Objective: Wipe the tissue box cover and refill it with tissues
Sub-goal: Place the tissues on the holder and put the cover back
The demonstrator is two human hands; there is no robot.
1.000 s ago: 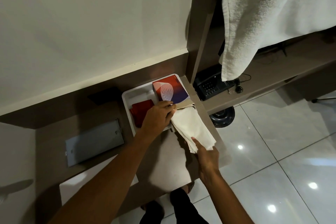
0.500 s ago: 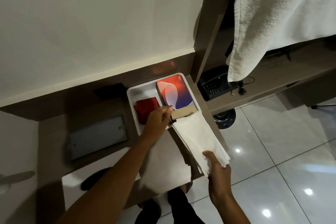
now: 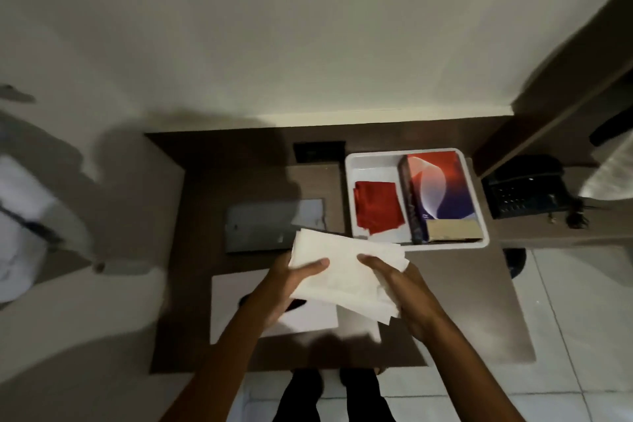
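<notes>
At the far left edge of the frame there is only a blurred white and grey shape that I cannot make out. Moving right, a grey flat plate point(image 3: 260, 226) lies on the brown table point(image 3: 462, 301) at centre left, and below it a white flat rectangle point(image 3: 239, 305) rests on the table under my left forearm.

My left hand point(image 3: 291, 284) is in the lower middle of the frame, thumb on top of the stack of tissues point(image 3: 346, 271) and fingers underneath, gripping its left side. My right hand point(image 3: 400, 291) sits just right of it, thumb pressed on the top sheet and fingers curled under the right edge, gripping that side. The stack is held flat above the table between the two hands, its lower right corners fanned out a little.

Up and to the right, the white tray point(image 3: 478, 202) sits on the table, its near rim just beyond the far edge of the tissues. Inside it a red cloth point(image 3: 376, 207) lies on the left, and the tissue box point(image 3: 440, 188), red and purple with a white swirl, lies on the right, with a brown cardboard flap at its near end.

Further right, a black telephone point(image 3: 527, 188) rests on a lower shelf. Pale floor tiles point(image 3: 582, 336) fill the lower right corner.
</notes>
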